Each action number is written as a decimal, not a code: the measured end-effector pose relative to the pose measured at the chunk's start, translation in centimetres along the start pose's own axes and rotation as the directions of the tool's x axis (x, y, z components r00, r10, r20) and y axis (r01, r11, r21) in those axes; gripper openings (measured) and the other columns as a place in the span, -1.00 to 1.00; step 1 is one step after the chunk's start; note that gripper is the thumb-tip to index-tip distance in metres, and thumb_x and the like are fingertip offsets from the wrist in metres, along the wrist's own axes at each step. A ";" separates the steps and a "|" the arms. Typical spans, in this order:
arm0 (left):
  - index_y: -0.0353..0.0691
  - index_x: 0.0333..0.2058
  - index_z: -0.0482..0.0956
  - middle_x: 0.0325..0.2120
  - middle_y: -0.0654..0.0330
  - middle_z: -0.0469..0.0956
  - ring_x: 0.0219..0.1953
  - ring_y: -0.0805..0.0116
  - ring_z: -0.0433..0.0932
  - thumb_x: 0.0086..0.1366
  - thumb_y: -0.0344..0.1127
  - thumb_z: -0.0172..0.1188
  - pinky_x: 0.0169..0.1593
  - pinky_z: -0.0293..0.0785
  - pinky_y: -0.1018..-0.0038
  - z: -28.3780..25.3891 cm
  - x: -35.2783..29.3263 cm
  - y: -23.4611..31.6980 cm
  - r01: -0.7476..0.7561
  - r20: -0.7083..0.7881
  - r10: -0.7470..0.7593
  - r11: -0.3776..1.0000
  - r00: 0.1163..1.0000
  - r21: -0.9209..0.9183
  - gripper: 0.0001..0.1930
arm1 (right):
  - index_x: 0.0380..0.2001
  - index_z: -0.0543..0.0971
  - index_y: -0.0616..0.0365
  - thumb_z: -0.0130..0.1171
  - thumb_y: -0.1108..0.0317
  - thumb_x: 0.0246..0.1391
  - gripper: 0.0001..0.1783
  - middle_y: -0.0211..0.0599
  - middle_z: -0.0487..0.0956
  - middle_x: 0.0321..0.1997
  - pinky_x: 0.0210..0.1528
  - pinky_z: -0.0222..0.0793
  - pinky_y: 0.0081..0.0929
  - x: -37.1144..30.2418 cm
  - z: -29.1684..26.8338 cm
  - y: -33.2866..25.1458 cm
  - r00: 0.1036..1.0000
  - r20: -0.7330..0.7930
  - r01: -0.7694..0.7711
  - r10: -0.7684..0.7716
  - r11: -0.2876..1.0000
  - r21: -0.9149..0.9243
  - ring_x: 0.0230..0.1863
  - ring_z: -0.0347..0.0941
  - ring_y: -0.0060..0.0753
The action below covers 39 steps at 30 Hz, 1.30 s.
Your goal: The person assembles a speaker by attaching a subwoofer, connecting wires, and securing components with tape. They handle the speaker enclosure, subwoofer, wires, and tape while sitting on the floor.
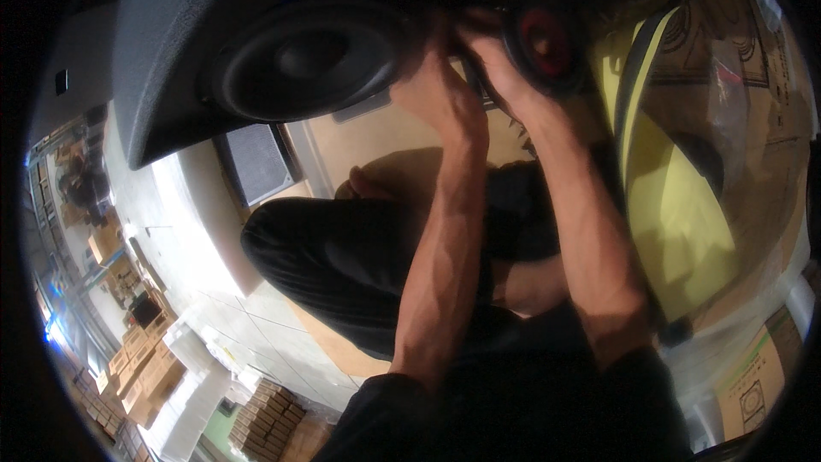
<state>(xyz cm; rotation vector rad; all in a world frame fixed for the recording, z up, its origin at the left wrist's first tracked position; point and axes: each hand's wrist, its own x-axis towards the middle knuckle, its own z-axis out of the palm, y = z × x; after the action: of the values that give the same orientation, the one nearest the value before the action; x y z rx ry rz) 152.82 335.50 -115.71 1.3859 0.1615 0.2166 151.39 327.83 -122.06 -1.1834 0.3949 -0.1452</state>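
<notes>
A large black speaker cabinet [171, 43] with a textured surface overhangs the upper part of the view. Set in its face is a big round black woofer cone [312, 60]. Right beside the woofer's rim, my left hand [432, 81] reaches up into shadow. My right hand [492, 51] is raised close to it, next to a smaller round driver [543, 43] with a red centre and a dark rim. Darkness hides the fingers of both hands, and I cannot make out whether they hold anything. My forearms are stretched upward over my dark trouser leg.
A grey-grilled panel [259, 162] stands at left behind brown cardboard [342, 141]. Yellow-green fabric with a dark stripe [676, 222] hangs at right, near cardboard boxes [753, 385] with speaker drawings. Stacked cartons [265, 415] and shelving occupy the far left.
</notes>
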 end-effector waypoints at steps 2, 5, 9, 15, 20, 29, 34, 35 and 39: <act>-0.26 -0.39 0.68 -0.52 0.28 0.62 -0.56 0.54 0.41 0.27 -0.26 0.40 -0.44 0.28 0.51 0.4 -0.1 0.4 -0.066 -0.007 0.066 0.998 0.998 -0.001 -0.82 | 0.23 0.51 0.07 0.15 0.09 0.35 -0.52 -0.23 0.54 0.27 0.34 0.27 -0.25 1.1 -0.4 0.9 1.000 0.024 0.002 -0.002 1.000 0.006 0.28 0.40 -0.26; -0.31 -0.35 0.69 -0.44 0.25 0.68 -0.47 0.49 0.53 0.29 -0.30 0.38 -0.34 0.44 0.49 0.7 -0.4 0.9 -0.029 -0.002 0.029 0.999 1.000 0.030 -0.83 | 0.19 0.52 0.07 0.17 0.10 0.32 -0.54 -0.21 0.55 0.22 0.30 0.28 -0.24 1.3 -0.8 1.0 0.999 0.031 0.014 -0.014 1.000 -0.013 0.22 0.42 -0.25; -0.31 -0.35 0.75 -0.43 0.19 0.73 -0.40 0.48 0.64 0.32 -0.32 0.27 -0.26 0.54 0.45 0.9 -0.7 0.7 -0.082 0.020 0.081 0.993 0.997 0.084 -0.82 | 0.09 0.55 0.08 0.20 0.12 0.28 -0.60 -0.20 0.57 0.10 0.18 0.31 -0.26 -1.3 -1.5 -1.4 0.991 -0.001 0.130 -0.132 0.983 -0.130 0.10 0.45 -0.26; -0.34 -0.35 0.76 -0.43 0.19 0.74 -0.43 0.45 0.64 0.25 -0.37 0.31 -0.31 0.54 0.42 0.4 0.3 -1.0 -0.180 0.001 0.182 0.973 0.983 0.145 -0.85 | -0.07 0.59 0.10 0.25 0.15 0.21 -0.68 -0.19 0.61 -0.07 0.00 0.35 -0.29 -3.3 -0.7 -5.9 0.912 -0.022 0.371 -0.409 0.848 -0.378 -0.08 0.49 -0.26; -0.30 -0.41 0.73 -0.49 0.24 0.70 -0.48 0.46 0.64 0.14 -0.51 0.37 -0.34 0.59 0.52 -0.6 0.0 -2.0 -0.155 -0.033 0.166 0.965 0.986 0.213 -0.97 | -0.20 0.63 0.12 0.29 0.18 0.15 -0.73 -0.18 0.63 -0.22 -0.15 0.39 -0.31 -3.3 0.2 -7.4 0.828 0.005 0.484 -0.561 0.709 -0.513 -0.23 0.53 -0.27; -0.29 -0.44 0.69 -0.53 0.28 0.64 -0.49 0.52 0.61 0.21 -0.45 0.29 -0.41 0.55 0.60 -2.1 0.5 -3.9 -0.275 0.086 0.263 0.942 0.961 0.191 -0.93 | -0.44 0.69 0.15 0.35 0.22 0.04 -0.79 -0.17 0.69 -0.48 -0.42 0.46 -0.36 -1.6 0.4 -6.2 0.776 0.025 0.539 -0.631 0.642 -0.545 -0.49 0.59 -0.28; -0.27 -0.47 0.61 -0.50 0.29 0.57 -0.49 0.48 0.52 0.16 -0.54 0.39 -0.40 0.49 0.54 -1.3 -0.5 -5.1 -0.029 -0.039 0.020 0.967 0.999 -0.252 -0.89 | -0.43 0.69 0.18 0.37 0.27 0.03 -0.81 -0.21 0.69 -0.47 -0.42 0.45 -0.38 -2.0 0.1 -6.7 0.801 0.042 0.550 -0.598 0.705 -0.449 -0.49 0.57 -0.31; -0.26 -0.46 0.60 -0.48 0.30 0.56 -0.47 0.48 0.52 0.19 -0.52 0.37 -0.39 0.48 0.54 -1.3 -0.5 -5.2 0.000 -0.032 -0.010 0.947 0.999 -0.320 -0.89 | -0.43 0.69 0.18 0.37 0.28 0.03 -0.82 -0.22 0.69 -0.47 -0.43 0.45 -0.38 -2.3 0.0 -7.1 0.806 0.036 0.552 -0.590 0.730 -0.402 -0.49 0.57 -0.31; -0.24 -0.42 0.58 -0.45 0.32 0.52 -0.38 0.46 0.53 0.30 -0.46 0.27 -0.28 0.47 0.49 -1.8 -0.3 -5.1 0.061 0.023 -0.057 0.974 0.998 -0.217 -0.90 | -0.41 0.69 0.13 0.39 0.21 0.09 -0.79 -0.26 0.69 -0.42 -0.34 0.51 -0.42 -3.0 -0.4 -8.7 0.827 0.110 0.553 -0.551 0.765 -0.331 -0.40 0.60 -0.41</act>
<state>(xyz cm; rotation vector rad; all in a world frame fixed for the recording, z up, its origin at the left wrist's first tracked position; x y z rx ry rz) 152.39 336.32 -121.04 1.1626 0.1598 0.1675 149.25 325.13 -113.53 -1.6359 0.0466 -0.6085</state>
